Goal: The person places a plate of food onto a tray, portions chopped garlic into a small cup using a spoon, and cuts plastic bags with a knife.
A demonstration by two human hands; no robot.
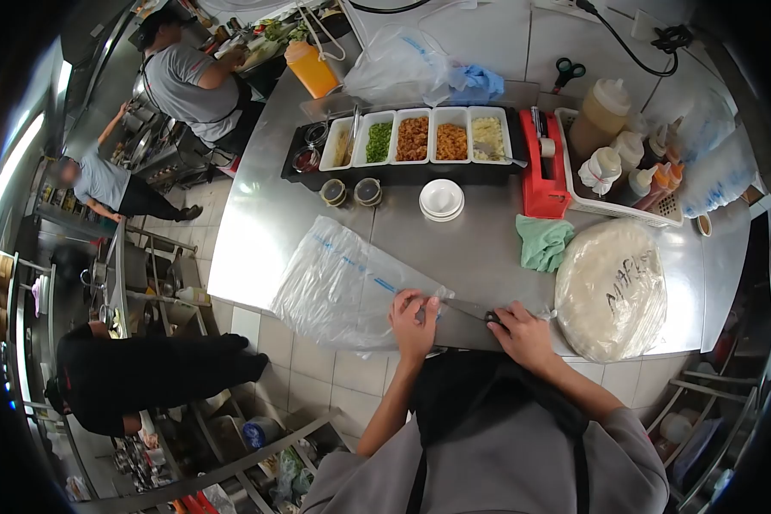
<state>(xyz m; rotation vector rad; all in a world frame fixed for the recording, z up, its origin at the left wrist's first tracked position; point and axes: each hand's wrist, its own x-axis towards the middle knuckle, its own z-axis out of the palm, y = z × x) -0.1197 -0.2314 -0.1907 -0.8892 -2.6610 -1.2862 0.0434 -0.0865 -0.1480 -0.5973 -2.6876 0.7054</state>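
My left hand is closed on the narrow end of a clear plastic bag with blue print, which lies spread toward the left over the table's front edge. My right hand grips the black handle of a small knife. Its blade points left, with the tip close to my left fingers and the bag's end. Right of my right hand lies a round, pale pack wrapped in clear plastic with black writing on it. A crumpled green cloth rests just beyond that pack.
Several white tubs of chopped food stand in a black holder at the back. Nearby are stacked white bowls, two small jars, a red tape dispenser and a basket of bottles. Co-workers stand at the left.
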